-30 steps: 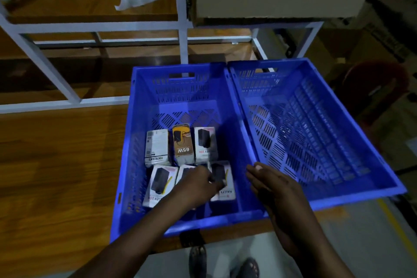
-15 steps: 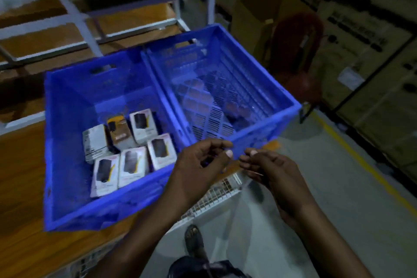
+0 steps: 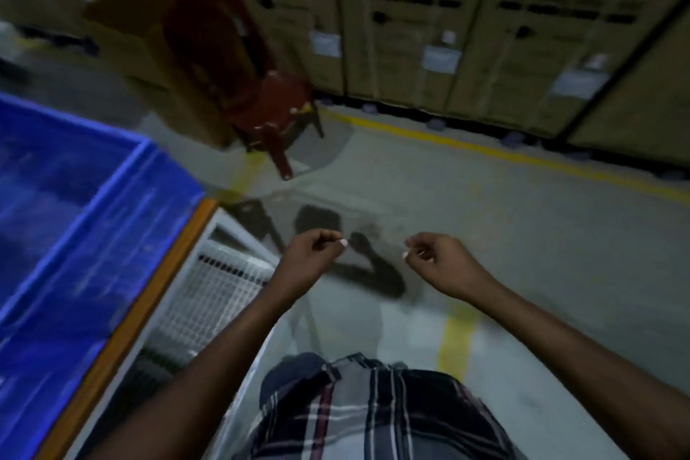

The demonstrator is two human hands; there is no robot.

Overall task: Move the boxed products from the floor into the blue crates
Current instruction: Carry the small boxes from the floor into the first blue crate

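A blue crate shows blurred at the left edge, resting on a wooden-edged shelf; its contents are out of view. My left hand hangs over the grey floor right of the shelf, fingers loosely curled, holding nothing. My right hand is level with it a short way to the right, also loosely curled and empty. No boxed products are in sight on the floor.
A dark red plastic chair stands ahead beside an open cardboard carton. Tall cardboard cartons line the far side behind a yellow floor line. White wire mesh sits under the shelf.
The view has swung right, away from the crates toward the floor and cartons. Both hands have come off the crate rim and now hang apart, empty, over the floor.
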